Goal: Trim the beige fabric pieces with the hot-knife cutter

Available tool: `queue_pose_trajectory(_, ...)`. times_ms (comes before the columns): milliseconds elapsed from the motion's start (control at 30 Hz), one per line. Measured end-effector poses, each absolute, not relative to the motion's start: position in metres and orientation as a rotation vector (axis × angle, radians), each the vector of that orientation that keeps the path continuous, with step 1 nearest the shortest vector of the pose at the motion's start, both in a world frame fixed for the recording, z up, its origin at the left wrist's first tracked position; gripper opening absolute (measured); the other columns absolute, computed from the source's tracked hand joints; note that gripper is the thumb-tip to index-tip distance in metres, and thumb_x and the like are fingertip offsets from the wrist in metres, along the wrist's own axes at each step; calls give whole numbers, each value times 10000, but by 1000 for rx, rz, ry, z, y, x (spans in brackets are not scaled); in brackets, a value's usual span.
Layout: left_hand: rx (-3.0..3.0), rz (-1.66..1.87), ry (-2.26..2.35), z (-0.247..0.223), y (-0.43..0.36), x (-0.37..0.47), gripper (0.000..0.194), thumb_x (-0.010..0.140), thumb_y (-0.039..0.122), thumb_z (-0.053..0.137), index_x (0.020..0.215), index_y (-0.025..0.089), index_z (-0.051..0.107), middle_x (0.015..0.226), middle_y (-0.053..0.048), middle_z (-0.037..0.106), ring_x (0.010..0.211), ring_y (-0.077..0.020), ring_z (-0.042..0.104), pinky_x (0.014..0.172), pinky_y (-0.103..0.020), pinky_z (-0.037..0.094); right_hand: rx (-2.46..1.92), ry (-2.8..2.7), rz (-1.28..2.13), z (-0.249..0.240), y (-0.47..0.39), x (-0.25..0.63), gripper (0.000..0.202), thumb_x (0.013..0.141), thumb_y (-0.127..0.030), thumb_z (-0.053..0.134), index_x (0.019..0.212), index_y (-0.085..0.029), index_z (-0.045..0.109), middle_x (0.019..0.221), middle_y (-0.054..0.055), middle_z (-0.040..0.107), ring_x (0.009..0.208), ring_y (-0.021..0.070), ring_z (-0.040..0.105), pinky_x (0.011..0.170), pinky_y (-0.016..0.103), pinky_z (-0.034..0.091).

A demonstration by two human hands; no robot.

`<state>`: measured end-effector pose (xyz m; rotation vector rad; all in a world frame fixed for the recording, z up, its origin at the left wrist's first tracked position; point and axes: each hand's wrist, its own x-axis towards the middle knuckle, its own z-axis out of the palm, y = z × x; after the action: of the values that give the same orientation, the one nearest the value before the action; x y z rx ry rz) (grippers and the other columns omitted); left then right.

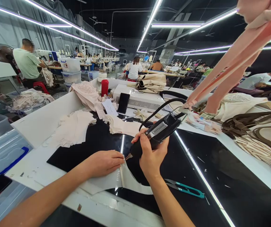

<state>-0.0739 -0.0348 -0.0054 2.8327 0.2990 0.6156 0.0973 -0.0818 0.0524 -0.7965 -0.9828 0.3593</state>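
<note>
My right hand (151, 157) is wrapped round a black corded handheld power tool (160, 130) with a silver plate on its side. The tool tilts down to the left, its tip close to the fingertips of my left hand (105, 163). Those fingers are pressed together on a curved off-white fabric piece (135, 185), at a narrow strip along it; my left thumb is hidden. The fabric lies on the black glossy board (192, 176). Just right of my right wrist rest teal thread snips (187, 189), touched by neither hand.
Stacked pale fabric pieces (72, 127) lie left on the white table. Behind are a phone (123, 103), red bottle (104, 87) and white vented box (137, 98). Pink strips (235, 60) hang at upper right, near the tool's cord (161, 105). Brown-edged fabric bundles (256, 135) fill the right side.
</note>
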Motion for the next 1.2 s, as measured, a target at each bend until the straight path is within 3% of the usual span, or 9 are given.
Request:
queue_pose_trajectory(200,2845,598,302,-6,-35,-75,289,1084,237,432,1213,174,682,1299,-83,678,1119,-215,694,962,-324,588,-786,-956,346,55,-90,100,301,885,-249,752,1070,-267,515,817,-68,642,596,125,601,571,282,541)
queue_pose_trajectory(1200,2848,652,291,-13,-30,-72,255,1060,242,498,1204,190,701,1279,-77,697,1106,-198,701,957,-293,581,-864,-955,331,50,-98,102,279,884,-320,778,1015,-259,540,814,-47,644,608,133,610,583,283,548)
